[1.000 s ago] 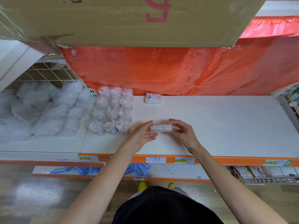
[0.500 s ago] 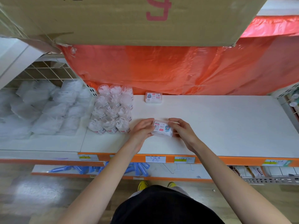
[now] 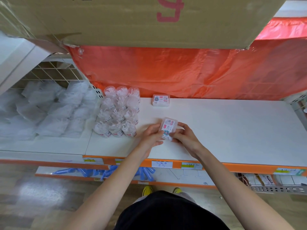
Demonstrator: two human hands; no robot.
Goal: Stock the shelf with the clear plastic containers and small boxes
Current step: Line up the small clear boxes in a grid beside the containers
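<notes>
A small clear box with a printed label (image 3: 168, 127) is held between both hands just above the white shelf (image 3: 232, 127). My left hand (image 3: 152, 136) grips its left side and my right hand (image 3: 184, 135) pinches its lower right corner. The box is turned with its long side pointing away from me. A second small labelled box (image 3: 161, 100) lies flat at the back of the shelf. Several clear plastic containers (image 3: 118, 112) stand in rows at the shelf's left end.
An orange plastic sheet (image 3: 191, 72) hangs behind the shelf, under a large cardboard box (image 3: 132, 19). White plastic bags (image 3: 41, 110) fill the left bay. The shelf's orange front edge (image 3: 232, 166) carries price labels. Blue items (image 3: 106, 172) lie on the lower shelf.
The box in my hands has turned from edge-on to label up, then rotated so its long side points away. Both hands stayed in about the same place.
</notes>
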